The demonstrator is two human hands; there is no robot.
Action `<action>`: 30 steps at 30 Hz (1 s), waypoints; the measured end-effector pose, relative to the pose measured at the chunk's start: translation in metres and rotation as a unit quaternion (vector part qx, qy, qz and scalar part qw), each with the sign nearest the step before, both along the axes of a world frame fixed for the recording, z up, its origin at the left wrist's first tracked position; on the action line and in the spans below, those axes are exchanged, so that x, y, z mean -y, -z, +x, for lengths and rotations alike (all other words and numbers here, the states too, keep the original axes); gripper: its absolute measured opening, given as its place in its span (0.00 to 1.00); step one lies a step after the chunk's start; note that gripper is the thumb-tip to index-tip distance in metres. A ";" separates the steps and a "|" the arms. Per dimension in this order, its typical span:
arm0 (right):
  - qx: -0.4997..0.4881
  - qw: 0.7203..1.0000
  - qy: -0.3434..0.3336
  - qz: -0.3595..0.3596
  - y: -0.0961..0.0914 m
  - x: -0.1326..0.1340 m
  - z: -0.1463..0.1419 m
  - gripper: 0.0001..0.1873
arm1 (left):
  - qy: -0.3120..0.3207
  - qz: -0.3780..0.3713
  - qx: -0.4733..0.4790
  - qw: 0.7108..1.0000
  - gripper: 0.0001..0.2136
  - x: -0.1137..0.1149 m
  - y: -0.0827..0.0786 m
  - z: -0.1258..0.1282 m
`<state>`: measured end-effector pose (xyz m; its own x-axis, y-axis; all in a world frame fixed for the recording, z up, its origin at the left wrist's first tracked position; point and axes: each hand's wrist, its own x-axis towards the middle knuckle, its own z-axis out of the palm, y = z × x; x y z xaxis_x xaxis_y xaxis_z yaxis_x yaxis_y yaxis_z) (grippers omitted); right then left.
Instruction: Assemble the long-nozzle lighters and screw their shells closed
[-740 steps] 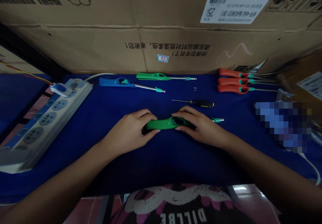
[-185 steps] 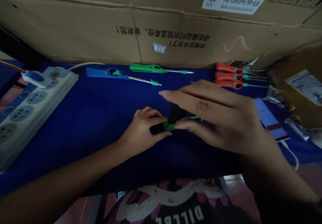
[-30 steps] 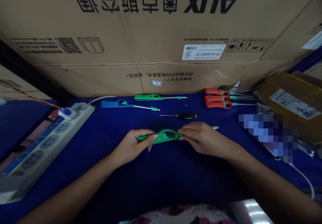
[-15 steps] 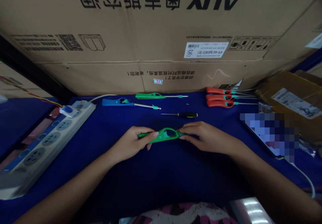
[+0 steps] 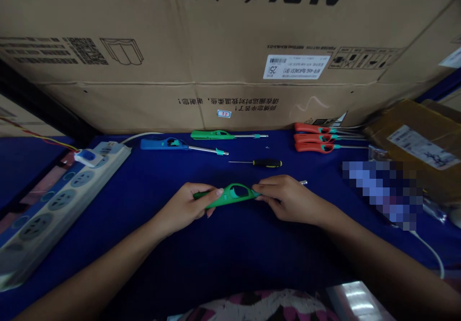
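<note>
Both my hands hold one green stick lighter (image 5: 234,194) just above the blue table cover (image 5: 151,186). My left hand (image 5: 187,208) is closed round the handle end. My right hand (image 5: 288,198) pinches the front end of the body, and the metal nozzle tip (image 5: 303,182) pokes out past its fingers. A small black screwdriver (image 5: 261,163) lies just beyond the hands.
A blue lighter (image 5: 169,144) and a green lighter (image 5: 216,135) lie at the back by the big cardboard box (image 5: 230,47). Three red lighters (image 5: 317,138) lie back right. A white power strip (image 5: 61,196) runs along the left. A blurred-out object (image 5: 382,191) and a brown parcel (image 5: 414,143) sit right.
Over the last second the hands keep the same grip on the green lighter and the view shifts a little. Earlier the lighter lay flat under both hands.
</note>
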<state>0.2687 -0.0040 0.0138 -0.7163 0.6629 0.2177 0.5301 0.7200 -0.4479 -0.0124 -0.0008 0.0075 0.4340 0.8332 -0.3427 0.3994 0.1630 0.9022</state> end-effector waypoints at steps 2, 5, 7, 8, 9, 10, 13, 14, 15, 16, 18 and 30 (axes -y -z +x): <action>0.012 1.000 0.002 -0.006 -0.003 0.000 0.000 0.12 | 0.004 0.013 -0.003 1.000 0.25 0.000 0.000 0.000; 0.026 0.999 -0.004 -0.047 -0.007 0.000 0.000 0.11 | 0.023 0.062 -0.017 0.998 0.24 0.001 0.002 0.000; 0.036 0.996 -0.020 -0.083 -0.008 0.000 -0.001 0.09 | 0.041 0.099 -0.030 0.994 0.22 0.002 0.003 0.000; 0.045 0.994 -0.023 -0.093 -0.008 0.000 -0.001 0.08 | 0.048 0.115 -0.038 0.991 0.21 0.002 0.004 0.000; 0.056 0.994 -0.019 -0.096 -0.009 -0.001 -0.001 0.08 | 0.052 0.130 -0.048 0.989 0.21 0.003 0.004 0.000; 0.065 0.994 -0.007 -0.084 -0.009 -0.001 -0.002 0.07 | 0.050 0.143 -0.057 0.987 0.21 0.004 0.004 0.001; 0.053 0.994 0.074 0.062 -0.014 -0.003 -0.002 0.09 | 0.019 0.182 -0.081 0.980 0.24 0.004 0.000 0.006; 0.023 0.986 0.103 0.131 -0.017 -0.003 -0.001 0.11 | 0.014 0.198 -0.087 0.976 0.24 0.002 -0.003 0.009; -0.020 0.972 0.126 0.198 -0.020 -0.003 -0.001 0.12 | 0.017 0.219 -0.091 0.971 0.23 0.000 -0.007 0.013; -0.071 0.955 0.140 0.250 -0.023 -0.002 0.000 0.11 | 0.029 0.244 -0.096 0.965 0.22 -0.005 -0.012 0.019; -0.152 0.935 0.136 0.291 -0.026 0.002 0.001 0.06 | 0.068 0.322 -0.104 0.938 0.19 -0.019 -0.022 0.037; 0.072 0.993 -0.032 0.090 0.005 -0.011 0.009 0.17 | 0.123 0.491 -0.237 0.829 0.17 -0.129 -0.022 0.275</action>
<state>0.2777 0.0072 0.0093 -0.7876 0.5752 0.2208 0.5306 0.8154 -0.2315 0.2629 0.1280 0.0292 0.6428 0.7177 0.2677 0.6592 -0.6963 0.2841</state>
